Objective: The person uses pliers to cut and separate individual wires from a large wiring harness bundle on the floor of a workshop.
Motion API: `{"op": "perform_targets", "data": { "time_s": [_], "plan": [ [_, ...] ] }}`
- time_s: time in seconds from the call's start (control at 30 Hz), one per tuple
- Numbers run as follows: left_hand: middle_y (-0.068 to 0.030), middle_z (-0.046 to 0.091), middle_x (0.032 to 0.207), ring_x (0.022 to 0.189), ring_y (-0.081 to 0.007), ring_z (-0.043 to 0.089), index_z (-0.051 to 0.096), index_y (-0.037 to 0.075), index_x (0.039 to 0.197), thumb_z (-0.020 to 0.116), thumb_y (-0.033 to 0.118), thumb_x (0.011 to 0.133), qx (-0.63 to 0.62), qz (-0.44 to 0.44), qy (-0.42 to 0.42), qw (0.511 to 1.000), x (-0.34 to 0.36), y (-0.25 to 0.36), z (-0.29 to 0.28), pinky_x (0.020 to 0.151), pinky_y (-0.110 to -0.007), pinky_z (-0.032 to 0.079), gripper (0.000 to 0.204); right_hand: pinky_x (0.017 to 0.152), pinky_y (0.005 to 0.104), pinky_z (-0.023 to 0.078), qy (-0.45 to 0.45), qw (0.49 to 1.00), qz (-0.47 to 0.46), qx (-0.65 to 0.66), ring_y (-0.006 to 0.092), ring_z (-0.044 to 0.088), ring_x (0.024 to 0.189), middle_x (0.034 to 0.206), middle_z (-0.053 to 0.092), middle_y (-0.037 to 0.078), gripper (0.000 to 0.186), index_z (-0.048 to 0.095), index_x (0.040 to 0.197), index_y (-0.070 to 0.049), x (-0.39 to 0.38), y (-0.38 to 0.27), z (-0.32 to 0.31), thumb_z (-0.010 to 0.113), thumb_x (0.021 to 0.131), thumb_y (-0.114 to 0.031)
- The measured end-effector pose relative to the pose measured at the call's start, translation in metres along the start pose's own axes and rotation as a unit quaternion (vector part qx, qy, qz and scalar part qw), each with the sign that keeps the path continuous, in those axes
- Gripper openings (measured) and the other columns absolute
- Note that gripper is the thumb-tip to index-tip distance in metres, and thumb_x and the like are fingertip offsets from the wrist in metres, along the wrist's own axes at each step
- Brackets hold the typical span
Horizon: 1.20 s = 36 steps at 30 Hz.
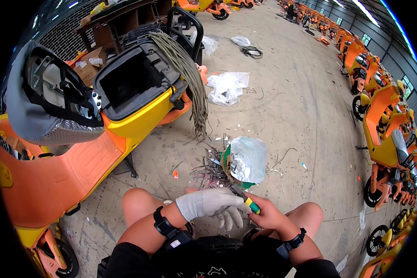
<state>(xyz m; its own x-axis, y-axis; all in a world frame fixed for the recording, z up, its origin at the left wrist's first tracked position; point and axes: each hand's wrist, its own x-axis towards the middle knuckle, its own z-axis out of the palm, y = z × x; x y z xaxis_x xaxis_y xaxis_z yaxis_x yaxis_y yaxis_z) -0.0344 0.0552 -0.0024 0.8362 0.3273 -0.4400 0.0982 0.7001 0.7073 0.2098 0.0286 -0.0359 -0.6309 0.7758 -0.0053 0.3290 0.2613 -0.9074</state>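
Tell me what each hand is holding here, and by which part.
The bare right hand grips a small tool by its yellow-and-green handle. The gloved left hand lies against the tool's front; whether it holds anything cannot be told.

The big hall is bright. Daylight comes in from windows (405, 85) on the right and long lamps (363, 10) up high. Shadows on the floor (292, 106) are soft. A shiny bag (247, 160) glares. Edges curve, and the corners are black.
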Motion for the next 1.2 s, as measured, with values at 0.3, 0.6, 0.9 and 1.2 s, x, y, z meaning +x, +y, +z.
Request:
{"op": "perform_targets", "data": {
  "time_s": [0.3, 0.6, 0.9, 1.2],
  "plan": [
    [-0.0153, 0.074, 0.096, 0.070, -0.0216, 0.071, 0.064, -0.007, 0.107, 0.038, 0.035, 0.102, 0.270, -0.076, 0.142, 0.949, 0.007, -0.001, -0.005, 0.063, -0.033, 0.057, 0.049, 0.090, 0.0352, 0.048, -0.037, 0.996, 0.082, -0.018, 0.0298, 0.064, 0.103, 0.113, 0.065, 0.017, 0.064, 0.049, 0.138, -0.007, 0.005, -0.006, 0.000, 0.054, 0.076, 0.006],
    [-0.0170, 0.069, 0.080, 0.074, -0.0336, 0.069, 0.069, -0.001, 0.085, 0.049, 0.018, 0.088, 0.801, 0.019, 0.120, 0.587, 0.033, -0.039, -0.026, 0.069, -0.043, 0.056, 0.027, 0.087, 0.0458, 0.049, -0.044, 0.986, 0.140, -0.080, 0.0470, 0.059, 0.100, 0.108, 0.062, 0.029, 0.066, 0.042, 0.142, -0.004, -0.001, 0.008, 0.020, 0.058, 0.078, -0.004],
    [-0.0132, 0.071, 0.086, 0.083, -0.0292, 0.071, 0.074, 0.005, 0.088, 0.056, 0.015, 0.081, 0.687, -0.087, 0.330, 0.642, 0.066, -0.066, -0.014, 0.069, -0.041, 0.057, 0.021, 0.087, 0.0491, 0.049, -0.097, 0.951, 0.271, -0.112, 0.0485, 0.061, 0.098, 0.103, 0.062, 0.037, 0.067, 0.038, 0.136, 0.012, 0.003, 0.006, 0.038, 0.061, 0.079, -0.016],
    [-0.0132, 0.071, 0.086, 0.081, -0.0314, 0.071, 0.074, 0.006, 0.089, 0.056, 0.014, 0.082, 0.726, -0.116, 0.372, 0.567, 0.088, -0.082, -0.014, 0.065, -0.044, 0.057, 0.021, 0.087, 0.0491, 0.049, -0.102, 0.935, 0.311, -0.135, 0.0469, 0.062, 0.100, 0.106, 0.064, 0.033, 0.067, 0.040, 0.136, 0.007, 0.005, 0.019, 0.042, 0.063, 0.081, -0.023]
  ]
}}
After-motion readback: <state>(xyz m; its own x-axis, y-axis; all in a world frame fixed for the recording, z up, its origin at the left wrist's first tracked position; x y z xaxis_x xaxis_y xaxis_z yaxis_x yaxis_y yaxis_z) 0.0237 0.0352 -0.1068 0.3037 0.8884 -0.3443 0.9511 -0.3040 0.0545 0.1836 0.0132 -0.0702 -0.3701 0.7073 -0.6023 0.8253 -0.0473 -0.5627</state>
